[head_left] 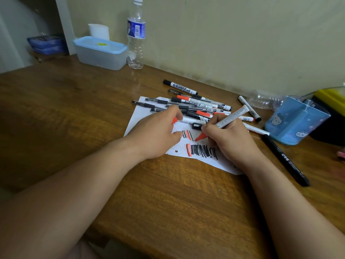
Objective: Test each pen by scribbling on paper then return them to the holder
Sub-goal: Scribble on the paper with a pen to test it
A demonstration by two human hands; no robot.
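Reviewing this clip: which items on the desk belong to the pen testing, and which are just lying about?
Job: red marker in right hand; red cap in left hand; scribbled paper; pile of pens; black pen; blue pen holder.
Lying about: upright water bottle; blue-lidded box; crushed bottle.

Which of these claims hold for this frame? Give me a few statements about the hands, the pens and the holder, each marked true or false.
1. The right hand grips a red-tipped marker with its tip down at the paper. True.
2. The left hand lies flat and holds nothing. False: it pinches a red cap.
3. Most pens stand in the blue holder. False: no pen shows in it; they lie in a pile at the paper's far end.
4. The paper bears red and black scribbles. True.
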